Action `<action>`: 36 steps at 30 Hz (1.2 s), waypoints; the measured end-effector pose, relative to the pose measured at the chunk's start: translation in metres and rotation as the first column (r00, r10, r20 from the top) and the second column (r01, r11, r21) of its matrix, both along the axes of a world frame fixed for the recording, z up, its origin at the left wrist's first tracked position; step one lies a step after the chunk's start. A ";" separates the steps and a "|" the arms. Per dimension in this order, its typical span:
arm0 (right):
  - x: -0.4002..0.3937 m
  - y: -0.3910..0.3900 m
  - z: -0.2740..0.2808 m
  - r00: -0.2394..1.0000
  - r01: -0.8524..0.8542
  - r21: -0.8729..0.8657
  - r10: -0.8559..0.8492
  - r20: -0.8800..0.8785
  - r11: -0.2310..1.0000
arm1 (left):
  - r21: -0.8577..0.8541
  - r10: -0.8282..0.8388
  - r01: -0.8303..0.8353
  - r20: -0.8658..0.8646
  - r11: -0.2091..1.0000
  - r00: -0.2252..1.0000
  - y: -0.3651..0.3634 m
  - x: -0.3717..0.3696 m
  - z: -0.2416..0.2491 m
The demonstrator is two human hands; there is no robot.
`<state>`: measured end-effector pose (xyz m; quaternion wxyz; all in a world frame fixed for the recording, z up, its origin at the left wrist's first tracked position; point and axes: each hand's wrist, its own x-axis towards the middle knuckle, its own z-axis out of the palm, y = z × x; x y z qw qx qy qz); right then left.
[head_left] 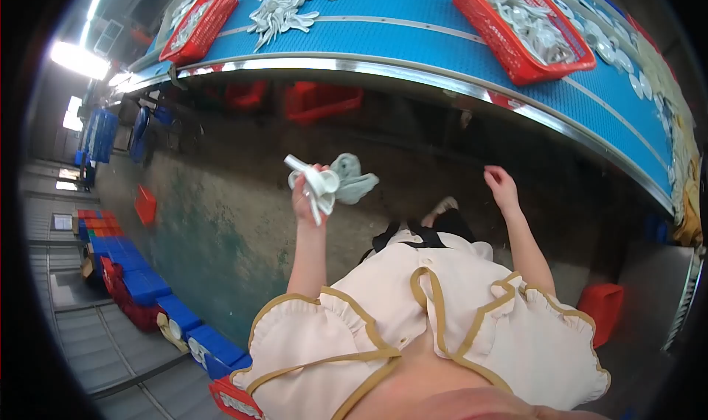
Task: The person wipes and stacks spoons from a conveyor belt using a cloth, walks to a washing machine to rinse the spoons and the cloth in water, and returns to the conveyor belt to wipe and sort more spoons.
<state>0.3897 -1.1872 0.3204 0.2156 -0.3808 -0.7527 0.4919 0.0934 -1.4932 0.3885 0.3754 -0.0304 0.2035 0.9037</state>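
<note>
My left hand [304, 199] is raised over the floor, its fingers closed around a bunch of white plastic spoons [321, 188]. Their handles stick out at several angles. Right beside them, a pale grey-green, crumpled-looking piece [355, 178] overlaps the bunch in this view. My right hand [502, 188] hangs on the other side of my body, short of the belt's edge. Its fingers are curled together with nothing showing in them. Beyond both hands, a loose pile of white spoons [287, 11] lies on the blue conveyor belt [391, 40].
A red basket of white pieces [523, 29] stands on the belt at right, another red basket [199, 25] at left. The belt's metal edge [346, 64] runs across in front of me. Red bins [322, 101] sit underneath. Blue crates [140, 272] line the floor at left.
</note>
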 end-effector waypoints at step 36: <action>-0.124 0.076 0.082 0.480 0.326 -0.738 -0.776 -0.409 0.591 | -0.775 -0.719 0.323 -0.230 0.543 0.656 0.404 -0.413 -0.049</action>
